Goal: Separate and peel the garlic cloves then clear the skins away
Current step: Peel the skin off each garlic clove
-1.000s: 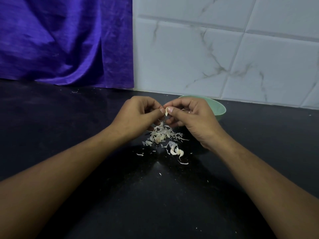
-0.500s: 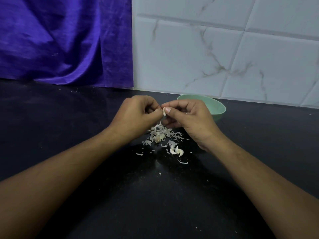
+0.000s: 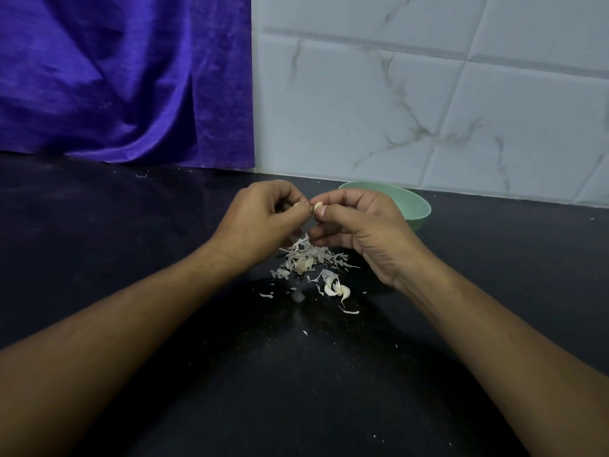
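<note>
Both hands meet above the dark desk (image 3: 99, 225), just in front of a green bowl (image 3: 417, 206). The right hand (image 3: 362, 225) holds a small pale clove (image 3: 318, 205). Its thumb lies under and in front of the clove and its forefinger curls over the top from behind. The clove shows in the narrow gap between them. The other right fingers (image 3: 333, 230) are curled in under the palm.

The left hand (image 3: 260, 219) is closed too, its fingers (image 3: 286, 196) bent in tight. Its thumb and forefinger tips are pinched at the clove's left end. Whether they grip the flesh or only a flap of skin is too small to tell. The two hands touch at the fingertips, and the clove sits right at that meeting point, held up off the desk.

Directly below the hands, on the desk, lies a heap of thin white skins (image 3: 308, 255), with scraps scattered round it. Nearer the camera and a little right of the heap lie a couple of loose cloves (image 3: 337, 288), pale and curved, touching each other.

The bowl stands behind the right hand, which hides part of its rim. What is in the bowl cannot be seen. Behind the desk hangs a purple cloth (image 3: 115, 77) on the left, with white marbled tiles (image 3: 428, 110) on the right.
</note>
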A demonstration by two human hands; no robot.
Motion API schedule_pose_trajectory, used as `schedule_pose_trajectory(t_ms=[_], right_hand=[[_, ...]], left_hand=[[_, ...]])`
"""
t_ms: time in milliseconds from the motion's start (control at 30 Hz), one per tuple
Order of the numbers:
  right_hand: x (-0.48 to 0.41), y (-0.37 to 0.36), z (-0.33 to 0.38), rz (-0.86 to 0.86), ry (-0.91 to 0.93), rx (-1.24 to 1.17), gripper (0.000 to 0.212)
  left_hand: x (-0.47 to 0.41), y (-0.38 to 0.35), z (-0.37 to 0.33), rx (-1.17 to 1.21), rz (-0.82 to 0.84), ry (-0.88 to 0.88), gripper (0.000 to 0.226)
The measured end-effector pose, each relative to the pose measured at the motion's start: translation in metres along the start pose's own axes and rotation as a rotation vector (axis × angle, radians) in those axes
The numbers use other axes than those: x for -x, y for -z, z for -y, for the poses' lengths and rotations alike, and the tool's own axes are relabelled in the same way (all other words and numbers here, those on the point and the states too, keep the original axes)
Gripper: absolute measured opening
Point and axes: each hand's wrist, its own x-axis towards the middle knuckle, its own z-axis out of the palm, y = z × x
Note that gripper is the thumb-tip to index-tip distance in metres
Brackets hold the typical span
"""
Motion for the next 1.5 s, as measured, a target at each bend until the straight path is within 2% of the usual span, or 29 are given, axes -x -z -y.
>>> schedule_pose_trajectory(t_ms=[300, 567, 667, 933, 1200, 1500], right_hand=[[0.0008, -0.0002, 0.0044, 0.053, -0.052, -0.052, 0.01], [0.0001, 0.0033, 0.003, 0.034, -0.015, -0.04, 0.021], [-0.0001, 0.0045, 0.002, 0.042, 0.016, -0.013, 0.016], [0.0006, 0.0052, -0.001, 0.021, 0.102, 0.149, 0.013], [-0.0027, 0.0054, -0.0023, 0.003, 0.121, 0.163, 0.014], [-0.0037, 0.0068, -0.0045, -0.018, 0.153, 0.211, 0.015]], left_hand=[[-0.0024, 0.0026, 0.0018, 0.049, -0.051, 0.037, 0.014], [0.0018, 0.0014, -0.0015, 0.069, 0.033, 0.026, 0.025], [0.0021, 0.0032, -0.0016, 0.071, 0.023, 0.001, 0.028], [0.0016, 0.0036, -0.001, 0.025, 0.022, -0.036, 0.019], [0.0007, 0.0004, 0.001, 0.021, 0.008, -0.036, 0.016], [0.0012, 0.0003, 0.0012, -0.111, 0.021, -0.096, 0.014]])
